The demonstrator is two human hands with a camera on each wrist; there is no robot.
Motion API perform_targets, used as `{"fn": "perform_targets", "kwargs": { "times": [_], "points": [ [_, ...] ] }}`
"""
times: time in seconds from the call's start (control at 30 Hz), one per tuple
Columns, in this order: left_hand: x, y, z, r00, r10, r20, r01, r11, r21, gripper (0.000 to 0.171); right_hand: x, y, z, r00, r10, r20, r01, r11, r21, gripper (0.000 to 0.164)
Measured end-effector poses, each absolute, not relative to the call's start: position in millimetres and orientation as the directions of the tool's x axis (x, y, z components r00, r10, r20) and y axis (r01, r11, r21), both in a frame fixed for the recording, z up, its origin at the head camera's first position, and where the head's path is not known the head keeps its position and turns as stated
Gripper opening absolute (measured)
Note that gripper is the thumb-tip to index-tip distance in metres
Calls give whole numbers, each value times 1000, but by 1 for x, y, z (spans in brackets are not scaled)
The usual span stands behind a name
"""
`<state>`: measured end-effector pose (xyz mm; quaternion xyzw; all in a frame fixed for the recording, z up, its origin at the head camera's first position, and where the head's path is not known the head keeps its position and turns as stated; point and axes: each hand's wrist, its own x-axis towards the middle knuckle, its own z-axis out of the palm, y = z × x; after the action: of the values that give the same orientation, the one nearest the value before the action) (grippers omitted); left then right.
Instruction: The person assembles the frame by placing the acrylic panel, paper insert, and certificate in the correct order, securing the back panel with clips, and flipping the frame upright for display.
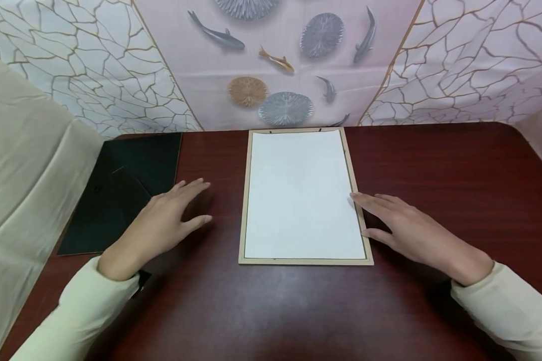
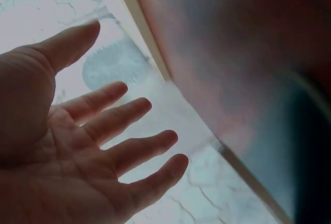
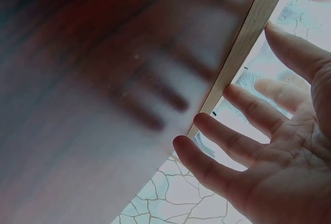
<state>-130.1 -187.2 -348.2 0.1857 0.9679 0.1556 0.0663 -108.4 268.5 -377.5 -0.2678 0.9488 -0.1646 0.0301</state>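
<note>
Your right hand (image 1: pixel 404 228), fingers spread, touches the right rail of the wooden frame (image 1: pixel 298 261), mid tabletop (image 1: pixel 253 311), near its far edge; left hand (image 1: pixel 164 219) spread, empty. Probably light, stiff; grip both side rails, since paper (image 1: pixel 302 195) likely creases.

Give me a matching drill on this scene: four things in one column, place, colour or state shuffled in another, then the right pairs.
1. Sheet
2. Panel
3. Left hand
4. Right hand

A. At the frame's right edge
B. Dark, lying flat
C. Extended, apart from the frame
D. White, inside the frame

Pairs: 1-D; 2-B; 3-C; 4-A
</note>
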Motion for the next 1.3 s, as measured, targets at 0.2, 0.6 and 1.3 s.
{"fn": "perform_targets", "kwargs": {
  "times": [0.2,0.6,1.3],
  "points": [
    [-106,-219,-352,-959,284,2,268,904,333,66,-109,270,-378,-855,-517,37,-499,801,-330,72],
    [-81,-260,-366,-987,159,24,158,928,338,72,-109,271,-379,-858,-513,18,-488,805,-338,71],
    [-86,-362,-385,-980,-19,-196,-88,932,351,97,-110,270,-378,-863,-505,11,-475,804,-358,71]
  ]
}}
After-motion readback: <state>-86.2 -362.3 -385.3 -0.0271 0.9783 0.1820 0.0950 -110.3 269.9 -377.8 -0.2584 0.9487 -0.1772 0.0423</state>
